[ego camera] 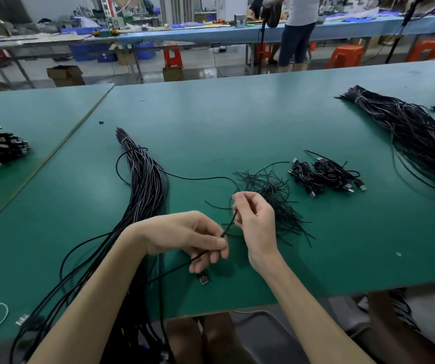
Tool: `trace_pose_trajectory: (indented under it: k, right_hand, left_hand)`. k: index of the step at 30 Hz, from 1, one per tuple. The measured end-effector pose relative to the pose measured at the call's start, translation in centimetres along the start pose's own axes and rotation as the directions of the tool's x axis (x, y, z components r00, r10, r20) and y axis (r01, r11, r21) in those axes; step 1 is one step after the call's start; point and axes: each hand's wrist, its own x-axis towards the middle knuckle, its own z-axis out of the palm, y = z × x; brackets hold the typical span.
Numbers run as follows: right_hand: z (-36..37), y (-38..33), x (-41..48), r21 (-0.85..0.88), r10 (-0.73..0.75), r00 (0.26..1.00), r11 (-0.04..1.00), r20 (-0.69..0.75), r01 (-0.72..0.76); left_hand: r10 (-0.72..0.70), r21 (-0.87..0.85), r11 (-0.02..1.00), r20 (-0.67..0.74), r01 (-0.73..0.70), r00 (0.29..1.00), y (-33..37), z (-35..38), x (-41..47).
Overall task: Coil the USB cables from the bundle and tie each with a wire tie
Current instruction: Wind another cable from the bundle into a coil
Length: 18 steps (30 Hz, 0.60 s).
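Pinch of left hand (195, 240) and right hand (253, 219) on one thin black USB cable (228, 225), near-centre. Half hidden under left hand, silver plug (203, 280). Partly behind right hand, black wire-tie pile (277, 190). Left, black cable bundle (145, 179), near end cut off.

Green table (237, 114) — cable bundle (145, 179), wire ties (277, 195), coiled cables (324, 174).

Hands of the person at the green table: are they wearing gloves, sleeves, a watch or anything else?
Nothing worn shows in the picture. The left hand and the right hand are bare, with no gloves, rings or tape. The left forearm and right forearm show no sleeve, watch or wristband down to the picture's lower edge.
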Motion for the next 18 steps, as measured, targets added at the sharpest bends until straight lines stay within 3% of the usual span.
trace_pose_trajectory:
  k: [2,4,6,8,11,14,16,18]
  right_hand:
    - [-0.1,0.0,0.2,0.049,0.023,0.998,0.999,-0.061,-0.02]
    - [-0.1,0.0,0.2,0.032,0.025,0.997,0.999,-0.075,-0.023]
    - [0.0,0.0,0.2,0.017,0.038,0.994,0.999,-0.103,-0.037]
    - [-0.1,-0.1,0.2,0.017,0.047,0.992,0.999,-0.119,-0.045]
    - [0.0,-0.2,0.0,0.004,0.019,0.999,1.0,-0.043,-0.018]
    - [0.2,-0.3,-0.1,-0.022,0.002,1.0,1.0,0.01,-0.001]
    - [0.1,-0.3,-0.1,-0.011,0.008,1.0,1.0,0.01,-0.008]
    - [0.0,-0.3,-0.1,0.023,0.02,1.0,1.0,-0.012,-0.02]
  left_hand:
    - [0.072,-0.023,0.997,0.06,-0.07,0.996,-0.2,-1.0,-0.8]
    - [0.178,-0.146,0.974,0.031,-0.172,0.984,-0.4,-1.9,-1.5]
    - [0.316,-0.289,0.898,-0.101,-0.331,0.944,-0.8,-2.7,-1.8]
    - [0.365,-0.396,0.792,-0.305,-0.465,0.88,-1.2,-3.3,-1.4]
    - [0.222,-0.559,0.59,-0.582,-0.583,0.782,-1.4,-3.9,0.0]
    - [0.076,-0.648,0.342,-0.703,-0.681,0.707,-1.9,-3.8,1.1]
    - [0.001,-0.625,0.303,-0.755,-0.719,0.656,-2.5,-3.7,1.6]
    - [-0.017,-0.586,0.346,-0.785,-0.733,0.619,-3.0,-3.7,1.9]
